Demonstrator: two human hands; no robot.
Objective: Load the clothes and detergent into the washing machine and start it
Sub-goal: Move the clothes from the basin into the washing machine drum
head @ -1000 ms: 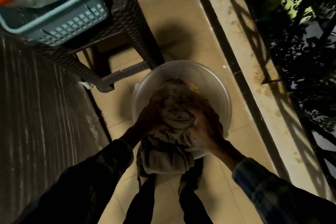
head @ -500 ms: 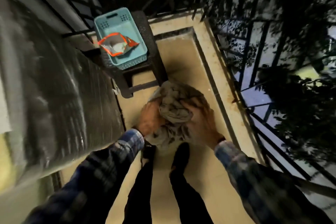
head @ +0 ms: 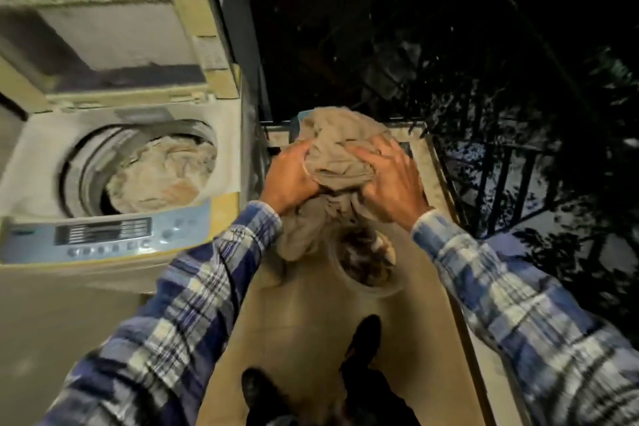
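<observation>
A bundle of beige clothes is held up at chest height between my left hand and my right hand, both gripping it from the sides. Part of the cloth hangs down below my hands. The top-loading washing machine stands to the left with its lid raised. Its drum holds light-coloured laundry. The bundle is to the right of the machine, not over the drum. The control panel runs along the machine's front edge.
A round plastic tub with some dark clothes sits on the tiled floor below my hands. A metal railing borders the narrow balcony on the right. My feet stand on the floor near the tub.
I have stood up and lifted the bundle out of the tub. The view swung left, bringing the open washing machine into sight; the basket on the stool is now hidden behind the clothes.
</observation>
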